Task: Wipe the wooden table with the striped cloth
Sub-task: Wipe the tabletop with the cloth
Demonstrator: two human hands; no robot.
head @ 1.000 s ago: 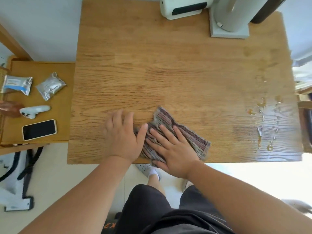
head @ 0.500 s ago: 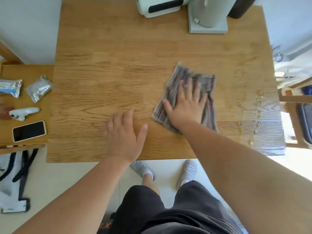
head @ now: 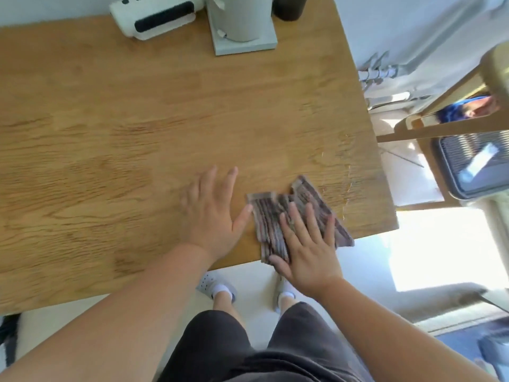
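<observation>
Our right hand (head: 308,252), fingers spread, presses the striped cloth (head: 268,219). Droplets (head: 347,186) on the wooden table (head: 137,119) beyond suggest we're unfinished.

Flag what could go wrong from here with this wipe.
The striped cloth sits at the near edge of the wooden table, slightly overhanging, under the right hand; a pull toward the body could drag it off. Droplets near the right edge look unwiped and might be missed or pushed onto the floor.
</observation>
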